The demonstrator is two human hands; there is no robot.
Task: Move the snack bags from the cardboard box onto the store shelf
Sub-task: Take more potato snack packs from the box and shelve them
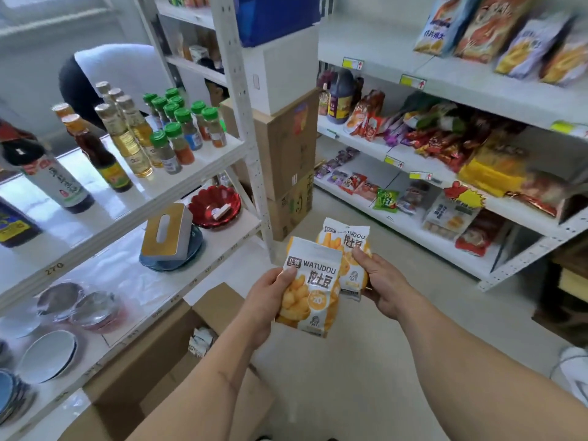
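Observation:
My left hand [269, 300] grips a white and orange WATUDOU snack bag [310, 289] by its left edge. Just behind it, my right hand [380, 281] holds a second bag of the same kind [346, 241]. Both bags hang upright over the floor in the middle of the view. The open cardboard box [149, 354] lies at the lower left under my left forearm, with another snack bag [200, 340] visible inside. The store shelf [410, 230] with snacks stands to the right, its white boards holding many coloured packets.
A white rack [197, 173] on the left carries sauce bottles, spice jars, a red bowl, a tissue box and plates. Stacked cardboard boxes [286, 154] stand at the back between the two racks. A person in a white top bends over behind the left rack.

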